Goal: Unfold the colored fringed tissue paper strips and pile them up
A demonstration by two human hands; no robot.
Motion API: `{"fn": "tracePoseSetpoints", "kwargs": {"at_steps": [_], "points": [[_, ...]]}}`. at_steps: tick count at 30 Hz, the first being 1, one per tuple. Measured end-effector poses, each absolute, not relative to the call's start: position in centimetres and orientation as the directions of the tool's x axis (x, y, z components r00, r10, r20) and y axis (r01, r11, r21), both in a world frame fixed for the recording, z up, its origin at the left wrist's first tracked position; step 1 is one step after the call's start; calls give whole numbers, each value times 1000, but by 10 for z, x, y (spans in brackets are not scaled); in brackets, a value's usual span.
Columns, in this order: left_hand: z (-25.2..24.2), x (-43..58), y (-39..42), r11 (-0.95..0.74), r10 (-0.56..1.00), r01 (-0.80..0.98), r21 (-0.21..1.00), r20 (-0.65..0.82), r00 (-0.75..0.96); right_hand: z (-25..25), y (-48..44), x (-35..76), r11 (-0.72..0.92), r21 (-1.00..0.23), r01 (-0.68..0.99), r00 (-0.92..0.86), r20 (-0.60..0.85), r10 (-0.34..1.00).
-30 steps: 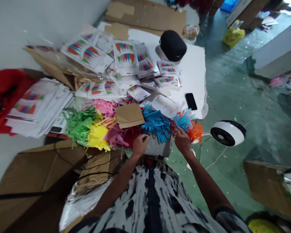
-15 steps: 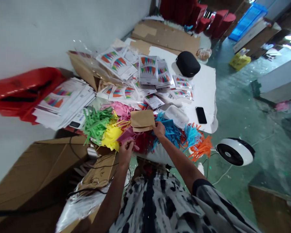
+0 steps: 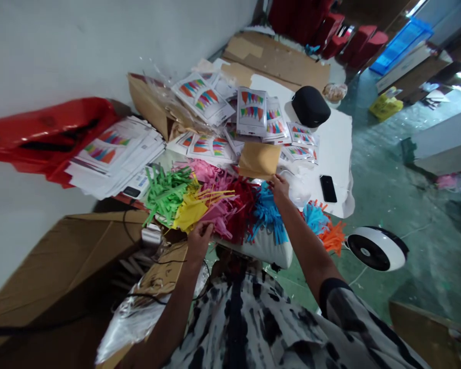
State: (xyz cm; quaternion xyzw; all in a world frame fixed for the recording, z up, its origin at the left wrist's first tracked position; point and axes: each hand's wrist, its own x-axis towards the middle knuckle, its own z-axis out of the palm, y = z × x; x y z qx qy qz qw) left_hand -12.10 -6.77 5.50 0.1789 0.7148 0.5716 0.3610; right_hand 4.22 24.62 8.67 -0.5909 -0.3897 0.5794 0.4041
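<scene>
The right hand (image 3: 279, 186) pinches one corner of a brown paper bag (image 3: 258, 160), held up above the red fringe (image 3: 243, 207). The left hand (image 3: 198, 237) is closed on the pink paper fringe (image 3: 219, 221) at the table's near edge. Its fingertips are hidden.

Nothing legible from here. The printed packs (image 3: 251, 110) on the bench (image 3: 336, 138) show rows of coloured pennant graphics with small lines of print around them, too small and blurred to read. Same for the stack of printed sheets (image 3: 111, 154) at the left: coloured graphic, fine print, unreadable. A dark label (image 3: 131, 191) on the stack's near edge has light marks I can't resolve. The yellow bag (image 3: 386, 105) on the floor carries some marking, blurred. The brown envelope (image 3: 258, 160) in my right hand (image 3: 278, 185) shows a plain face, and the pink paper fringe (image 3: 218, 218) in my left hand (image 3: 200, 236) is plain colour.
</scene>
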Motion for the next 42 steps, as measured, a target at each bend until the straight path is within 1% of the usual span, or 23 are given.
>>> {"fn": "tracePoseSetpoints", "kwargs": {"at_steps": [1, 2, 3, 4, 5, 6, 7, 8, 9, 11, 12, 14, 17, 19, 23, 26, 28, 31, 34, 37, 39, 41, 42], "points": [[57, -121, -68, 289, 681, -143, 947, -308, -664, 83, 243, 43, -389, -921, 32, 58, -387, 920], [58, -121, -68, 296, 689, -133, 946, -308, -656, 79, 235, 45, -379, -920, 102, 93, -370, 924], [59, -122, -69, 308, 693, -120, 944, -309, -651, 75, 225, 48, -329, -923, 200, 120, -310, 943], [60, -122, -69, 326, 694, -95, 941, -306, -651, 71, 212, 51, -241, -917, 317, 119, -214, 970], [60, -122, -70, 346, 695, -49, 937, -290, -658, 68, 198, 54, -116, -893, 436, 76, -93, 993], [61, -122, -70, 363, 693, 23, 931, -254, -675, 65, 184, 54, 29, -850, 527, -22, 20, 1000], [61, -123, -69, 374, 697, 117, 920, -195, -691, 63, 170, 53, 164, -795, 584, -148, 94, 985], [60, -123, -66, 373, 705, 221, 901, -121, -699, 61, 159, 49, 273, -739, 616, -264, 133, 955], [60, -124, -62, 362, 717, 319, 876, -43, -696, 60, 149, 44, 356, -690, 630, -364, 143, 920], [56, -126, -51, 342, 736, 466, 816, 76, -673, 59, 139, 30, 445, -610, 655, -484, 114, 868], [54, -127, -44, 344, 746, 509, 789, 99, -659, 60, 138, 22, 462, -580, 671, -512, 89, 855], [49, -131, -31, 383, 760, 541, 749, 76, -645, 61, 136, 12, 474, -534, 700, -537, 44, 843], [44, -139, -17, 453, 746, 512, 730, 5, -666, 60, 128, 11, 481, -500, 720, -552, 7, 834], [43, -145, -14, 464, 713, 486, 741, 13, -701, 59, 114, 19, 520, -477, 709, -596, -10, 803], [46, -157, -16, 439, 616, 426, 791, 81, -784, 52, 85, 34, 680, -395, 618, -759, -78, 646], [44, -159, -16, 435, 554, 374, 819, 84, -828, 47, 78, 34, 775, -333, 538, -837, -100, 538], [40, -157, -15, 419, 557, 370, 829, 87, -826, 46, 84, 28, 802, -301, 515, -852, -78, 518], [33, -154, -10, 374, 606, 426, 824, 131, -785, 45, 97, 19, 805, -264, 532, -841, -54, 539], [25, -156, -4, 351, 637, 485, 801, 175, -751, 43, 107, 17, 820, -237, 520, -852, -78, 518], [19, -164, 2, 358, 651, 506, 785, 179, -738, 41, 108, 27, 850, -242, 468, -884, -131, 449], [17, -168, 5, 371, 665, 503, 781, 155, -731, 42, 107, 36, 850, -284, 443, -896, -128, 424], [16, -169, 6, 381, 684, 497, 780, 124, -719, 44, 110, 42, 822, -349, 449, -890, -87, 449], [16, -167, 6, 383, 694, 498, 778, 114, -711, 45, 114, 44, 797, -377, 471, -872, -61, 486]]}}
